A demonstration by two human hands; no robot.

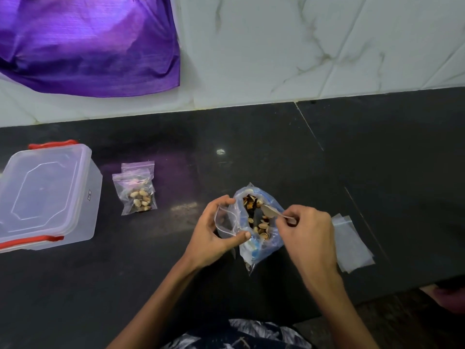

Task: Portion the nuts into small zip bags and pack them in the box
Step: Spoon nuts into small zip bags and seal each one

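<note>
Left hand [214, 230] pinching an open small zip bag [226, 222], right hand [305, 230] pinching a spoon [270, 212] dipped into the big bag of nuts [256, 222] mid dark tabletop [251, 147], two filled zip bags [137, 190] beside the lidded clear box [47, 195] at left, empty zip bags [352, 243] at right.

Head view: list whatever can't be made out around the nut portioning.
- Plastic box: its lid is on and the left edge cuts it off, so its contents are unseen.
- Small zip bag in the left hand: fingers hide whether any nuts are inside.
- Spoon: the right hand covers its handle.
- Empty bags: the count is unclear, since the clear sheets overlap.
- Filled zip bags: two overlap, so the rear one's contents are hidden.
</note>
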